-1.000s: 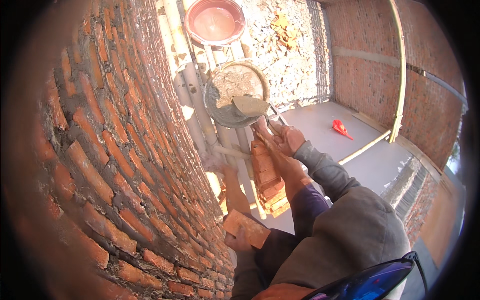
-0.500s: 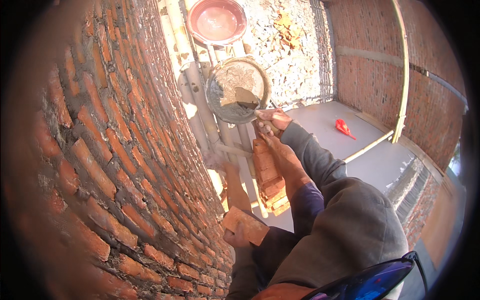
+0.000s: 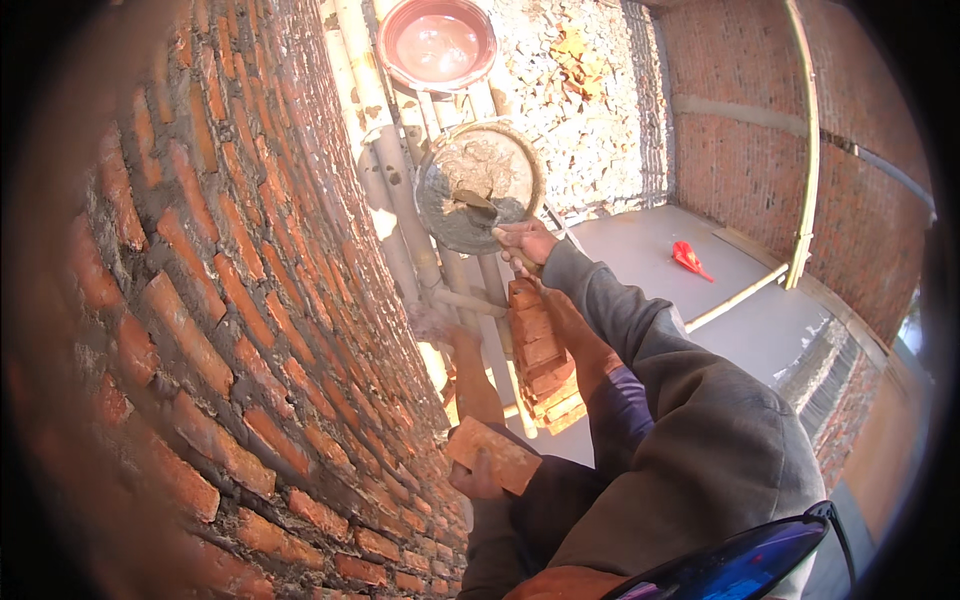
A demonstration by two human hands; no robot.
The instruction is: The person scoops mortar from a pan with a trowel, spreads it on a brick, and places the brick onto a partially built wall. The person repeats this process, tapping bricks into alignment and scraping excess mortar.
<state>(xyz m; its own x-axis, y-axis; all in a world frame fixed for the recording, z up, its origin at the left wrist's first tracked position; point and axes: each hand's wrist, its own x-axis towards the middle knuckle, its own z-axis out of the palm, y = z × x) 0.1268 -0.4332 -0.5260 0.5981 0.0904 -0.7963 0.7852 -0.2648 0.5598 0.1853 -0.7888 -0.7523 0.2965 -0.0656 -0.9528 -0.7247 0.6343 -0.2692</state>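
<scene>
My left hand (image 3: 480,478) grips an orange-red brick (image 3: 498,455) low in front of my body, close to the brick wall (image 3: 260,350). Further out, my right hand (image 3: 527,243) is closed round the handle of a trowel. Its blade (image 3: 475,200) is inside a round bucket (image 3: 462,238) and carries some grey mortar. More wet mortar (image 3: 490,160) fills the bucket. Behind my right wrist, a stack of bricks (image 3: 537,345) stands beside my bare leg.
Bamboo poles (image 3: 400,210) run along the wall under the bucket. A reddish basin (image 3: 438,45) with liquid sits beyond it. Rubble (image 3: 575,130) covers the ground at the far right. A red object (image 3: 687,258) lies on the grey surface, near an upright bamboo pole (image 3: 806,150).
The trowel blade has moved left and slightly away through the mortar, and more of it now shows. My right hand has shifted a little left. My left hand keeps the brick almost still.
</scene>
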